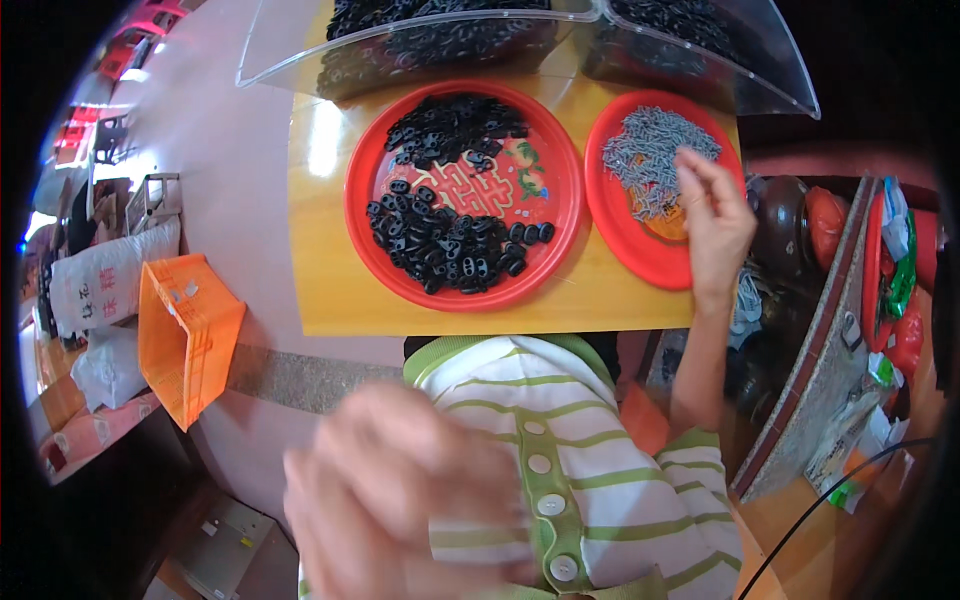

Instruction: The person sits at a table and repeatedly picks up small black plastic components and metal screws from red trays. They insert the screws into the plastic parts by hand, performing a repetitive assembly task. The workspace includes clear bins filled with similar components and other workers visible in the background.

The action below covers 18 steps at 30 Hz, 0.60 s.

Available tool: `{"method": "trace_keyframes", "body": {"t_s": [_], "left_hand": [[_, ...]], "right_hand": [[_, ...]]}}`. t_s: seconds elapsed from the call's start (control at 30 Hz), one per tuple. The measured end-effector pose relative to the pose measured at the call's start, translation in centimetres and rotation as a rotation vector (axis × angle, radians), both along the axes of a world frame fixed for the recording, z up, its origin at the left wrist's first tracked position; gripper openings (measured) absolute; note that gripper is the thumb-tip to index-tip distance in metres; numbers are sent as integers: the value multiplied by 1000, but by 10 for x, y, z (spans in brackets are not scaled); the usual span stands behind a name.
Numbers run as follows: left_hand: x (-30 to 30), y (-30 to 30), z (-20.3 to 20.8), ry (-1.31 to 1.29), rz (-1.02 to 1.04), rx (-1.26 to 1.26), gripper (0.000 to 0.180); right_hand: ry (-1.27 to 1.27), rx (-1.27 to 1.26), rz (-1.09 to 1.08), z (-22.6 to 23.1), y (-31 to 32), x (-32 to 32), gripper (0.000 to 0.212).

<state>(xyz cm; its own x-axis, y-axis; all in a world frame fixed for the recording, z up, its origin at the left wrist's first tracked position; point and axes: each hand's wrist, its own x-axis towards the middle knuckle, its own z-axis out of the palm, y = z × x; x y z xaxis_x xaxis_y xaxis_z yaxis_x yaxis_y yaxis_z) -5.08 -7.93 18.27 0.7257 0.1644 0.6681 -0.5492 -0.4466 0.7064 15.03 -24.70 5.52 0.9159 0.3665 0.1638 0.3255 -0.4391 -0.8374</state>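
My right hand (718, 215) is over the right-hand red plate (665, 268), its thumb and forefinger pinched together at the edge of a heap of small grey screws (655, 150). Whatever lies between those fingertips is too small to make out. Close in front of my striped shirt, my left hand (400, 490) is raised and smeared by motion. Its fingers look curled in, and what they hold is hidden. A larger round red tray (572, 215) lies to the left of the plate, bearing two heaps of small black plastic pieces (450, 240) with paired holes.
Clear plastic bins (440, 45) full of black pieces stand along the yellow table's (325, 270) far edge. An orange crate (195, 320) sits on the floor at left, near a white sack (115, 275). Jars and bags (825, 225) crowd the right side; a black cable (830, 490) crosses lower right.
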Motion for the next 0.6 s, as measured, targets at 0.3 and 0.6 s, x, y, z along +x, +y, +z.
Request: {"method": "trace_keyframes", "body": {"t_s": [0.3, 0.6], "left_hand": [[40, 77, -157, 703, 441, 265, 12], [55, 64, -173, 718, 564, 365, 11]], "right_hand": [[43, 63, 39, -14, -22, -45, 15], [89, 131, 15, -16, -32, -62, 15]]}}
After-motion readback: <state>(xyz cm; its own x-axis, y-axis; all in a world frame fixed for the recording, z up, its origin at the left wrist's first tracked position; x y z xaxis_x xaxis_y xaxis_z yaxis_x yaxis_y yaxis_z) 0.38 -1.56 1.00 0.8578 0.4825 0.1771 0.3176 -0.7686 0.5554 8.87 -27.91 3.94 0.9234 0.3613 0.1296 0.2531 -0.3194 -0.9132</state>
